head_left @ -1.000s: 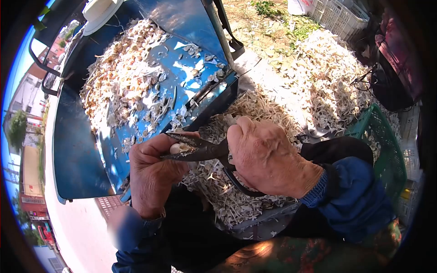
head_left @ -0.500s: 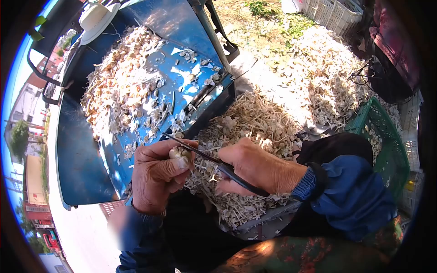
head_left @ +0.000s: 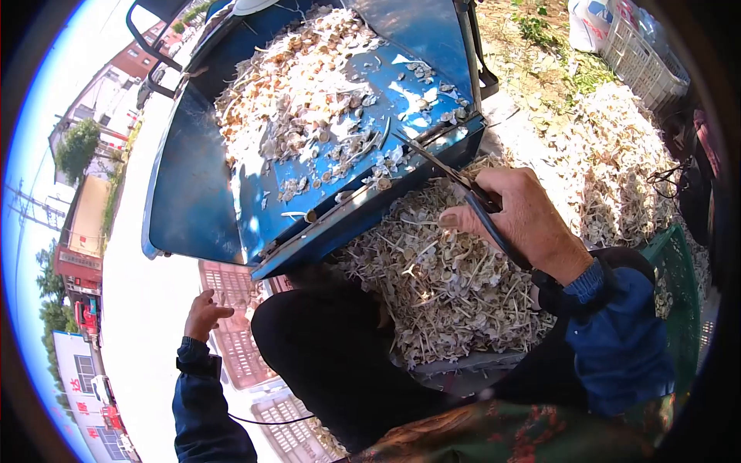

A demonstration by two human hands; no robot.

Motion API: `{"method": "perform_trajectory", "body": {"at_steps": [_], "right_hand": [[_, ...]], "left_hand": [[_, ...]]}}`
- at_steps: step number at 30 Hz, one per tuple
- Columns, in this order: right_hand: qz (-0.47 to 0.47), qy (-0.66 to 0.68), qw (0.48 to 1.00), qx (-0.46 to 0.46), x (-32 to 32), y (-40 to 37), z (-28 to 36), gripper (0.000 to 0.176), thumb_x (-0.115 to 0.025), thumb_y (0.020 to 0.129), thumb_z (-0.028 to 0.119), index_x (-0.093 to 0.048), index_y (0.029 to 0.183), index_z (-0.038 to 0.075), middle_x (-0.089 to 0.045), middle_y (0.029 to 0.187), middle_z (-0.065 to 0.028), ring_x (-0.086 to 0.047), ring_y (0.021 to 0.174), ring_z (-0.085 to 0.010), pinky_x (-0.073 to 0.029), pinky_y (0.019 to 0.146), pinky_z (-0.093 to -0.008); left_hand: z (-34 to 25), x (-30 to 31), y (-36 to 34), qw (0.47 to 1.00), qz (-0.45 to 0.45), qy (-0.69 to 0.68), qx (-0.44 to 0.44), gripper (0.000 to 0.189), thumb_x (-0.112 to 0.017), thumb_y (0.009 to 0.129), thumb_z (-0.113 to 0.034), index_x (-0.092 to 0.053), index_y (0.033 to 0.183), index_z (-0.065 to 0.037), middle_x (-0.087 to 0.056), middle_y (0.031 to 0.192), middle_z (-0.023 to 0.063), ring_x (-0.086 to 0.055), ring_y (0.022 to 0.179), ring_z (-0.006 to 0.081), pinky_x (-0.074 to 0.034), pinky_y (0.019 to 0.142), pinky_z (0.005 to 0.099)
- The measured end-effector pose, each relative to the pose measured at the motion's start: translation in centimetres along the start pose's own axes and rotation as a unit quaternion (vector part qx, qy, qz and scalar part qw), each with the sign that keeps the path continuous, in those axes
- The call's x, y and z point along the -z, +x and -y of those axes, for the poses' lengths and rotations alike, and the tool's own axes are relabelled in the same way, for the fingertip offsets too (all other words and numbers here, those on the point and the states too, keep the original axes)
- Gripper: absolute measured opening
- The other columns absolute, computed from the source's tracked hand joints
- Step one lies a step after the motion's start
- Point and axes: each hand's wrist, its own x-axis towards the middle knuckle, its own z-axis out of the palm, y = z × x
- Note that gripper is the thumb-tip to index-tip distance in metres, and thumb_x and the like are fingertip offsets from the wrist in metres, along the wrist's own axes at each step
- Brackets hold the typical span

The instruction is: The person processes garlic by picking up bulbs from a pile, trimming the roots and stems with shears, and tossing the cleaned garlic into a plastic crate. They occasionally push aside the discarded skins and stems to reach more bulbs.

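Note:
My right hand (head_left: 529, 220) grips a pair of scissors (head_left: 463, 182) with black handles, blades slightly parted and pointing up-left toward the lip of a blue metal cart bed (head_left: 189, 208). A pile of garlic bulbs (head_left: 285, 85) with dry stems lies in that bed, with loose skins on the bare blue part. Down at the left, my left hand (head_left: 204, 315) hovers beside a pink plastic crate (head_left: 239, 356). Its fingers are apart and no garlic shows in them. Below my right hand spreads a heap of stem and skin trimmings (head_left: 448, 285).
Another pink crate (head_left: 282, 428) stands nearer me, to the left of my knee (head_left: 309, 332). To the right is a green plastic crate (head_left: 671, 270). More trimmings (head_left: 610, 154) cover the ground behind, near a white crate (head_left: 644, 62) with bags.
My left hand has moved down-left to the pink crate and let go of the garlic bulb. My right hand has drawn back with the scissors. The view has shifted leftward.

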Motion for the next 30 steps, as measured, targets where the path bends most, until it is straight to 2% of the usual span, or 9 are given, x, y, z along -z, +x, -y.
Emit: {"method": "perform_trajectory", "body": {"at_steps": [2,6,10,14,18,22,26,28,30], "right_hand": [[0.002,0.003,1.000,-0.007,0.0,-0.1,-0.1,0.055,-0.078,0.070,0.045,-0.053,0.060,-0.003,-0.050,0.052,-0.0169,-0.051,0.049,-0.0249,-0.042,0.051,-0.0372],[-0.041,0.028,0.999,-0.020,-0.1,0.6,-0.7,0.051,-0.078,0.072,0.039,-0.055,0.061,-0.004,-0.048,0.052,-0.0145,-0.043,0.048,-0.0182,-0.038,0.049,-0.0366],[-0.058,0.108,0.991,-0.045,0.3,1.2,-0.9,0.047,-0.077,0.074,0.036,-0.057,0.061,-0.005,-0.049,0.053,-0.0142,-0.045,0.050,-0.0167,-0.038,0.049,-0.0357],[-0.060,0.087,0.992,-0.064,0.6,1.6,-1.8,0.048,-0.077,0.074,0.036,-0.057,0.061,-0.005,-0.048,0.052,-0.0135,-0.045,0.049,-0.0168,-0.038,0.049,-0.0357],[-0.051,0.062,0.992,-0.096,1.3,1.7,-1.5,0.049,-0.077,0.074,0.035,-0.053,0.057,-0.004,-0.044,0.048,-0.0118,-0.041,0.046,-0.0157,-0.037,0.048,-0.0348],[-0.032,0.045,0.993,-0.107,1.5,2.0,-1.0,0.047,-0.079,0.073,0.032,-0.052,0.058,-0.003,-0.046,0.048,-0.0116,-0.046,0.046,-0.0168,-0.038,0.047,-0.0347],[-0.032,0.088,0.990,-0.102,1.5,1.7,-0.8,0.044,-0.078,0.073,0.032,-0.055,0.061,-0.003,-0.051,0.053,-0.0135,-0.050,0.048,-0.0209,-0.041,0.049,-0.0360],[-0.027,0.067,0.992,-0.103,2.0,1.6,-0.4,0.043,-0.078,0.073,0.032,-0.056,0.062,-0.003,-0.051,0.052,-0.0134,-0.050,0.047,-0.0203,-0.041,0.049,-0.0358],[-0.028,0.075,0.991,-0.111,2.8,1.3,0.0,0.042,-0.078,0.074,0.031,-0.056,0.063,-0.003,-0.051,0.052,-0.0134,-0.050,0.047,-0.0201,-0.041,0.048,-0.0356]], "left_hand": [[8.2,-1.5,5.0,0.986,-0.067,0.091,-0.124,0.052,-0.069,0.073,-0.013,-0.056,0.119,0.006,-0.064,0.104,0.0120,-0.063,0.082,0.0170,-0.050,0.066,0.0265],[-4.4,-3.1,4.7,0.969,-0.033,-0.095,-0.226,0.029,-0.064,0.075,-0.009,-0.068,0.100,0.005,-0.068,0.082,0.0093,-0.061,0.070,0.0120,-0.050,0.065,0.0244],[-17.1,-7.9,9.8,0.899,-0.028,-0.265,-0.348,0.021,-0.059,0.081,0.000,-0.067,0.100,0.006,-0.069,0.085,0.0119,-0.063,0.072,0.0140,-0.052,0.060,0.0255],[-26.1,-12.3,14.7,0.849,-0.159,-0.122,-0.489,0.018,-0.059,0.079,0.000,-0.071,0.092,-0.003,-0.068,0.083,0.0184,-0.065,0.074,0.0258,-0.050,0.072,0.0326],[-30.9,-15.2,15.3,0.867,-0.170,-0.125,-0.451,0.017,-0.063,0.075,-0.002,-0.071,0.090,0.000,-0.068,0.084,0.0186,-0.066,0.072,0.0256,-0.050,0.068,0.0319],[-34.7,-16.4,16.3,0.788,-0.152,-0.172,-0.572,0.014,-0.064,0.075,-0.009,-0.070,0.086,-0.003,-0.067,0.077,0.0174,-0.066,0.073,0.0294,-0.051,0.067,0.0353],[-35.1,-19.8,17.2,0.842,-0.122,-0.053,-0.523,0.009,-0.061,0.070,-0.011,-0.067,0.075,-0.005,-0.062,0.073,0.0222,-0.061,0.072,0.0388,-0.049,0.067,0.0439],[-34.8,-19.6,16.5,0.828,-0.192,-0.026,-0.526,0.011,-0.059,0.069,-0.005,-0.068,0.073,-0.001,-0.062,0.066,0.0187,-0.063,0.063,0.0318,-0.050,0.062,0.0348],[-33.1,-18.8,17.0,0.849,-0.157,-0.018,-0.504,0.015,-0.057,0.069,-0.010,-0.066,0.076,0.000,-0.061,0.070,0.0243,-0.061,0.070,0.0415,-0.048,0.066,0.0460]]}}
